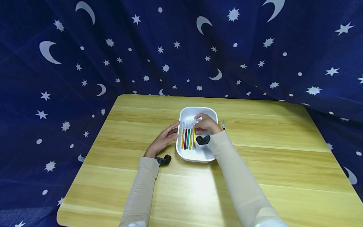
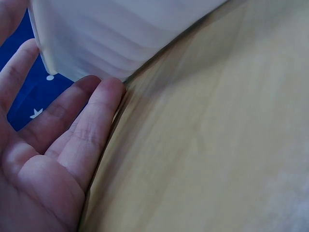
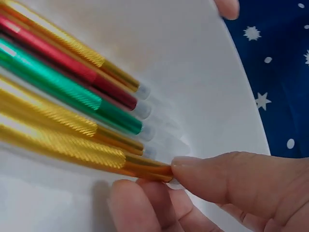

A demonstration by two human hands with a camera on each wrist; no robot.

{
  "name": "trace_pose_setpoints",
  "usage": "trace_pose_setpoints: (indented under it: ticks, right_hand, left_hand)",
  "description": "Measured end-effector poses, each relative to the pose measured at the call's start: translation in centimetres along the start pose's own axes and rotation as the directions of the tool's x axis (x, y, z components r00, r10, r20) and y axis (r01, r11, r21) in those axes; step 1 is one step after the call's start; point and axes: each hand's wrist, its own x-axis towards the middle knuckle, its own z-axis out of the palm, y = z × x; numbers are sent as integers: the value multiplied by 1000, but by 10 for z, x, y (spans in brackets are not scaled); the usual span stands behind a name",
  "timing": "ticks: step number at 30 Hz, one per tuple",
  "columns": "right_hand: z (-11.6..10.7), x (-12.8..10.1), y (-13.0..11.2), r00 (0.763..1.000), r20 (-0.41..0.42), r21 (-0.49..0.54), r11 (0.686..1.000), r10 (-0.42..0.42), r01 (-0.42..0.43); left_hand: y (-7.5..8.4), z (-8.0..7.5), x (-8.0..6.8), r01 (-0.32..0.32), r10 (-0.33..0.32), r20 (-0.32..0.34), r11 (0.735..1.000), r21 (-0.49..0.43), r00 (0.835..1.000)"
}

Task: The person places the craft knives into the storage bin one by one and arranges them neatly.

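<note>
A white plastic tray (image 1: pixel 208 156) holds a row of craft knives with knurled metal handles and clear caps. Side by side lie gold, red (image 3: pixel 58 50), green (image 3: pixel 63 82) and more gold ones. With thumb and fingers, my right hand (image 1: pixel 208 124) pinches the outermost gold craft knife (image 3: pixel 91 147) at its capped end, inside the tray. My left hand (image 1: pixel 164 138) is at the tray's left side, fingers fairly straight. In the left wrist view, the fingertips (image 2: pixel 112 89) meet the outer wall of the tray (image 2: pixel 111 38).
Just right of the tray another capped craft knife (image 1: pixel 223 124) lies on the wooden table (image 1: pixel 269 164), partly hidden by my right forearm. A dark blue cloth (image 1: pixel 181 56) with moons and stars hangs behind the table. Black wrist devices (image 1: pixel 164 160) sit on both wrists.
</note>
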Motion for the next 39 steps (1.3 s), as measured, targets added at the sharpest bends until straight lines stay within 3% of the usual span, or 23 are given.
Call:
trace_pose_setpoints:
  ticks: [6, 13, 27, 33, 39]
  right_hand:
    - [3, 3, 0, 1000, -7, -55, 998, 2, -2]
    - [7, 4, -1, 998, -69, -148, 989, -4, -6]
    - [7, 1, -3, 995, -98, -219, 975, 0, -21]
    - [4, -8, -6, 993, -112, -295, 956, -41, 6]
    - [1, -18, -6, 992, -101, -273, 961, -79, 49]
  left_hand:
    - [0, -1, 0, -5, 5, 1, 1000, -3, 1000]
    - [1, 0, 0, 3, -3, -6, 1000, 4, 1000]
    - [-1, -1, 2, 1, -1, -2, 1000, 2, 1000]
    - [-2, -1, 3, -5, 5, -6, 1000, 11, 1000]
    - [-4, -1, 3, -7, 7, -8, 1000, 1, 1000]
